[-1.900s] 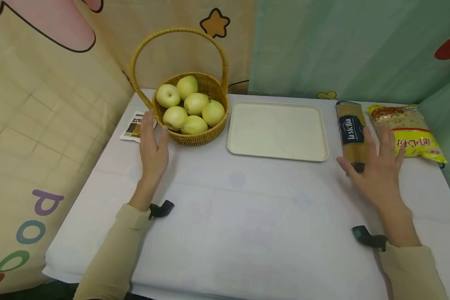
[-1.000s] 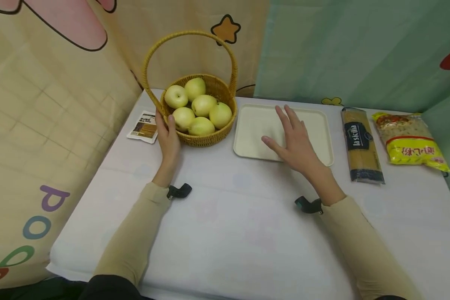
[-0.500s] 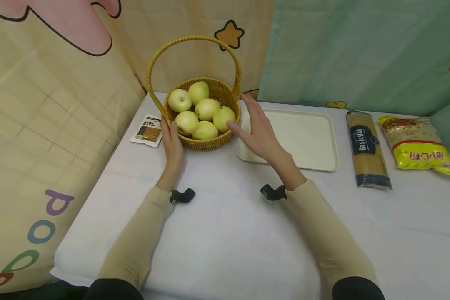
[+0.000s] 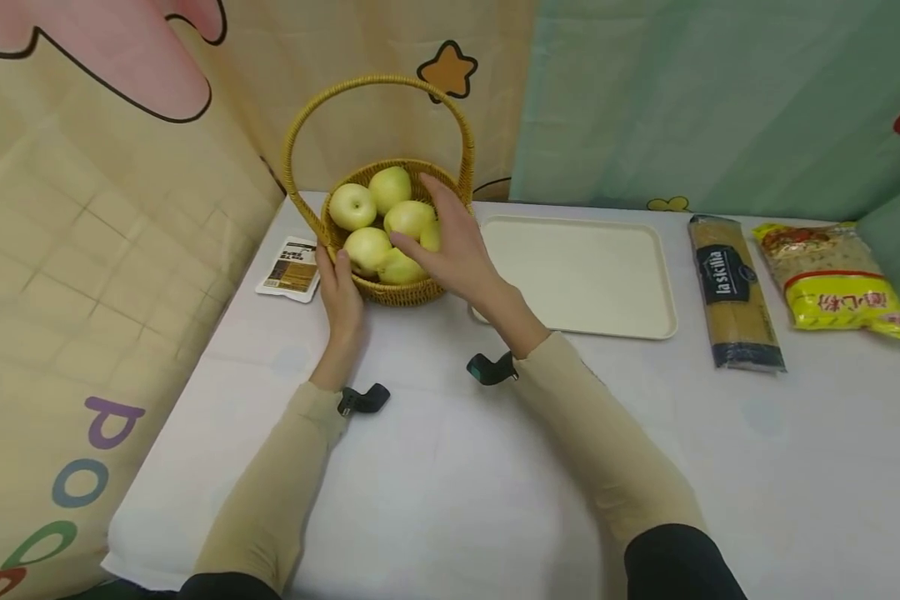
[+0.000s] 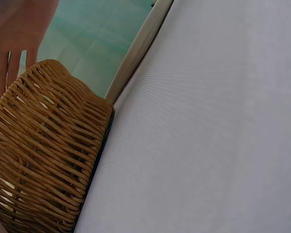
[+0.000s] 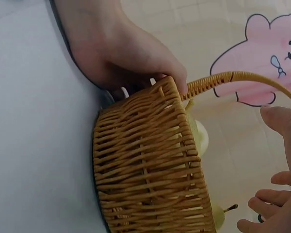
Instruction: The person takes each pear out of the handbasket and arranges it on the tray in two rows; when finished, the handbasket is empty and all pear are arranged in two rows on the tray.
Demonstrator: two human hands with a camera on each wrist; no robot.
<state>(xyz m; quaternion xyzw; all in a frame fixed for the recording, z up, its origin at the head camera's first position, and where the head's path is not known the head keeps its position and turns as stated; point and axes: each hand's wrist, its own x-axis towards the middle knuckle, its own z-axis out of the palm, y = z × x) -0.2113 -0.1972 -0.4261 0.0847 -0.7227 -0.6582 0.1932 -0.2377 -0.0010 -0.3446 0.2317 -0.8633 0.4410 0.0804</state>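
Observation:
A yellow wicker basket [image 4: 401, 295] with a tall handle stands at the back left, holding several pale green pears [image 4: 352, 207]. My left hand [image 4: 343, 310] holds the basket's left side. The right wrist view shows the left thumb [image 6: 170, 73] at the rim beside the handle's base; the left fingers are partly hidden behind the wall. Over the basket's right rim hovers my right hand [image 4: 461, 254], its thumb and fingers spread above the pears and covering some of them. Nothing is in its grasp.
A cream tray [image 4: 585, 275] lies right of the basket. Farther right are a pasta pack [image 4: 735, 292] and a yellow-printed bag [image 4: 840, 279]. A small white-and-brown packet [image 4: 292, 268] lies left of the basket. Curtains hang behind the white table [image 4: 435, 467].
My right hand has moved left from beside the pasta pack, across the tray, to above the pears. My left hand has come in against the basket, which stays put.

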